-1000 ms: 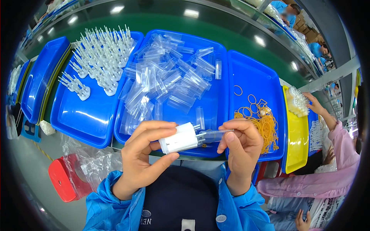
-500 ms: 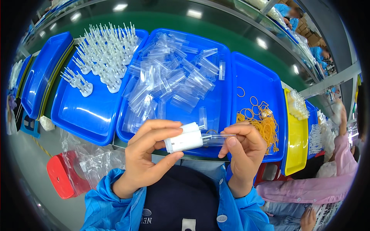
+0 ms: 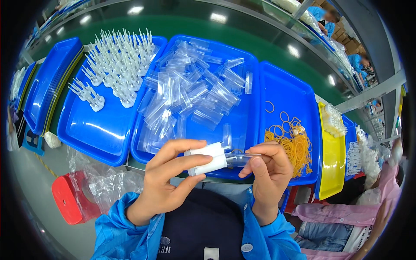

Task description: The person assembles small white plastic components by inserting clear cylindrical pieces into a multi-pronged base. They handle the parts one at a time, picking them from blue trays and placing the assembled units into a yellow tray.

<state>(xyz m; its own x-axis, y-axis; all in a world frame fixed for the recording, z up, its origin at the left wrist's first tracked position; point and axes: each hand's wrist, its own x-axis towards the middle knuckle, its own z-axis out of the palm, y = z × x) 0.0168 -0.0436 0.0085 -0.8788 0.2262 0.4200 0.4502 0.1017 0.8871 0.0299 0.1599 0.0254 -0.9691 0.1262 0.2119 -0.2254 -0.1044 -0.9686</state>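
My left hand (image 3: 167, 180) is closed around a bundle of white cylindrical pieces (image 3: 211, 152), held sideways above the near edge of the trays. Between the thumb and fingers of my right hand (image 3: 272, 173) is a clear plastic tube (image 3: 237, 160). The tube's left end meets the right end of the white bundle; whether it slips over a part there cannot be made out. Behind my hands, a blue tray (image 3: 249, 121) bears a heap of loose clear tubes (image 3: 173, 93). Orange rubber bands (image 3: 298, 151) lie piled in the blue tray (image 3: 286, 82) to the right.
At the left, a blue tray (image 3: 86, 138) holds upright white pronged pieces (image 3: 121, 60). Stacked trays (image 3: 50, 86) stand beyond it. A yellow tray (image 3: 333, 173) sits at the right, beside a co-worker's pink sleeve (image 3: 333, 213). A red stool (image 3: 71, 199) and clear plastic bags (image 3: 115, 186) are at lower left.
My right hand has shifted slightly left with the clear tube. The white bundle has turned a little in my left hand, whose fingers now lie further across it. The co-worker's arm at right has moved.
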